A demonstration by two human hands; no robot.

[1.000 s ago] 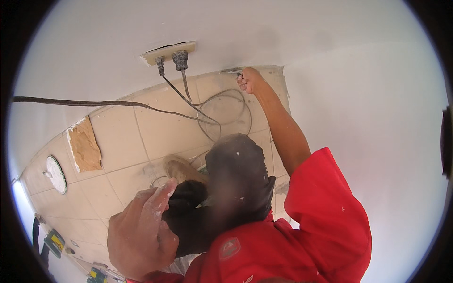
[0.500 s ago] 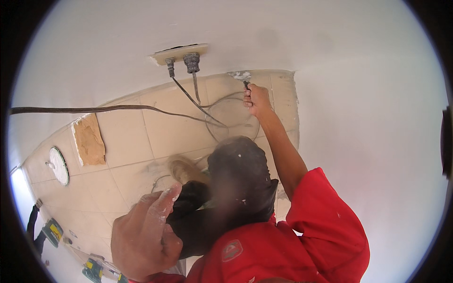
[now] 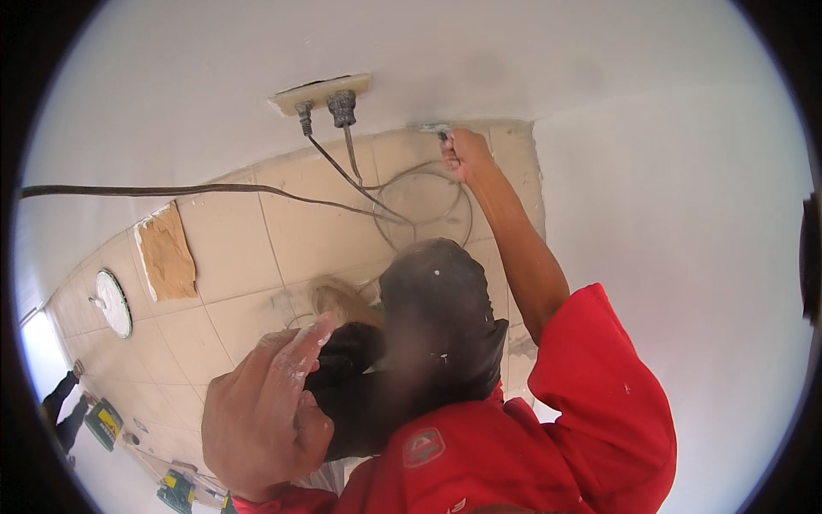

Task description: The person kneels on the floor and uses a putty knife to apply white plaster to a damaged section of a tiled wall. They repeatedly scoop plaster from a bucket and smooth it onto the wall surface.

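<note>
My right hand [image 3: 467, 155] is closed round the dark handle of a putty knife [image 3: 433, 128]. The whitish blade lies at the line where the white wall [image 3: 479, 81] meets the tiled floor [image 3: 231, 257], right of a socket strip [image 3: 320, 88]. Raised close in front at the lower left, my left hand [image 3: 265, 415] is smeared with white. Its fingers are stretched out, the thumb stands apart from them, and nothing shows between them.
Two dark plugs [image 3: 342, 107] sit in the strip, and their cables [image 3: 257, 190] run over the floor. A brown paper sheet [image 3: 165, 257] and a round lid coated white [image 3: 114, 302] lie to the left. Green-and-yellow containers [image 3: 105, 424] and another person's legs [image 3: 62, 403] show at far left.
My right hand has moved slightly up with the putty knife, whose blade now appears flatter along the wall's base. My left hand stays in nearly the same place.
</note>
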